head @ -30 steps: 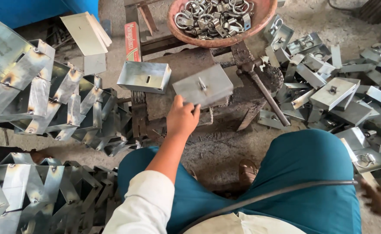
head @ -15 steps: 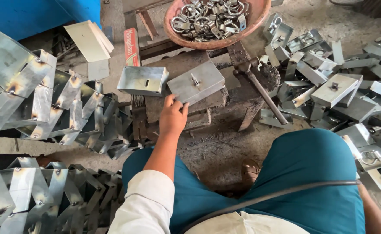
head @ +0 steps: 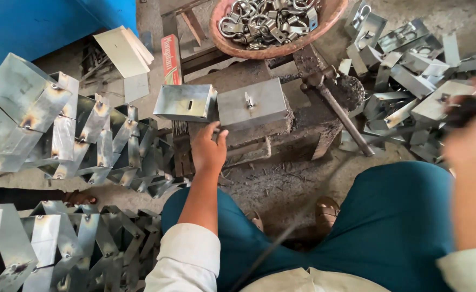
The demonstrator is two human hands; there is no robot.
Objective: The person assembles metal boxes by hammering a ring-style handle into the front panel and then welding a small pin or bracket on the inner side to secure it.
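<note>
My left hand [head: 208, 148] steadies the near edge of a grey sheet-metal box [head: 251, 103] on the iron block [head: 281, 132]. My right hand [head: 473, 162] is a raised blur; its grip I cannot tell. Finished boxes [head: 48, 124] pile left, blanks [head: 411, 70] remain right: midway, I judge.

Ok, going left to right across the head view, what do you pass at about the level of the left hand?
Stacked bent metal plates → open metal box → left hand → metal box with a pin → hammer → pile of metal brackets → blurred right hand.
</note>
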